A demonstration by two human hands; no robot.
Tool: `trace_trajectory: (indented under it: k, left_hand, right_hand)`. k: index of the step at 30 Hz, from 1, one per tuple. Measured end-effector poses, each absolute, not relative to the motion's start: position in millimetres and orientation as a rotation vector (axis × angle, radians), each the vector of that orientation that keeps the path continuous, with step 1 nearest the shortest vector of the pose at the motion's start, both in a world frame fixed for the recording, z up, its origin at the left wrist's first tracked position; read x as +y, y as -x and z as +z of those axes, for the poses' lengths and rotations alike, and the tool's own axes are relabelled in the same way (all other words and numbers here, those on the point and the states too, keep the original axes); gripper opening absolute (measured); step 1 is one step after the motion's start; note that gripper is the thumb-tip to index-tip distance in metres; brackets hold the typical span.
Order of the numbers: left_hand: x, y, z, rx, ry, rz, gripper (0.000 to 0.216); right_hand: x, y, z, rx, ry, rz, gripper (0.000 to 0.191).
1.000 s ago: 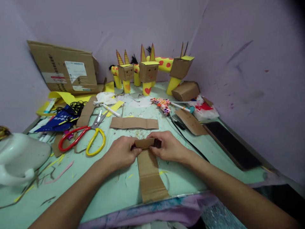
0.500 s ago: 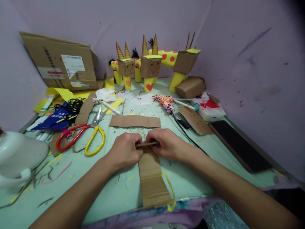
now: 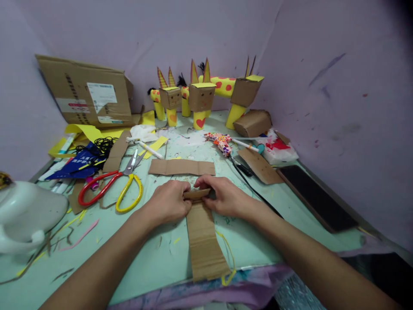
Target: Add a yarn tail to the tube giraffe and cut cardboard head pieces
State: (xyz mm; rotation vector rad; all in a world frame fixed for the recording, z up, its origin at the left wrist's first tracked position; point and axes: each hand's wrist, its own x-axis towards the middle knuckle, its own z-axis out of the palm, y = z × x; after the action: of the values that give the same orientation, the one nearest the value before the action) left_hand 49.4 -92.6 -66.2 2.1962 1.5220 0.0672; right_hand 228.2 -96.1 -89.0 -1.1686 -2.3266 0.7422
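A long cardboard strip (image 3: 206, 245) lies toward me on the pale green table, its far end folded up between my hands. My left hand (image 3: 172, 200) is closed on the left side of that folded end. On the right side, my right hand (image 3: 224, 196) pinches the same fold, thumb and fingers around its edge. Just beyond my hands lies a second, creased cardboard strip (image 3: 181, 167), touched by neither hand. Scissors (image 3: 124, 174) with one red and one yellow handle rest open to the left.
Yellow-and-cardboard animal figures (image 3: 201, 99) stand along the back. A cardboard box (image 3: 87, 94) leans behind on the left. A glue gun (image 3: 221, 142) with a black cord, a phone (image 3: 318, 196) and a cardboard piece (image 3: 260, 165) lie right. A white mug (image 3: 29, 211) is at left.
The folded end of the strip has tipped, so more of its flat face shows. My right fingers have lifted slightly at the fold. The whole view has shifted a little.
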Motion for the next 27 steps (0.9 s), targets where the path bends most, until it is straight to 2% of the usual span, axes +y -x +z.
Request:
trace_trajectory:
  k: [12, 20, 24, 27]
  left_hand:
    - [-96, -49, -59, 1.610, -2.249, -0.045, 0.011]
    - [-96, -45, -60, 1.533, -2.269, 0.003, 0.012]
    - [-97, -45, -61, 1.545, -2.298, -0.008, 0.014]
    - [-98, -45, -61, 1.539, -2.309, -0.003, 0.014]
  right_hand:
    - [-100, -231, -90, -2.322, 1.158, 0.699, 0.035]
    - [-102, -244, -84, -2.134, 1.108, 0.796, 0.043]
    - [-137, -264, -64, -1.950, 1.106, 0.628, 0.016]
    - [-171, -278, -59, -2.053, 0.974, 0.692, 0.015]
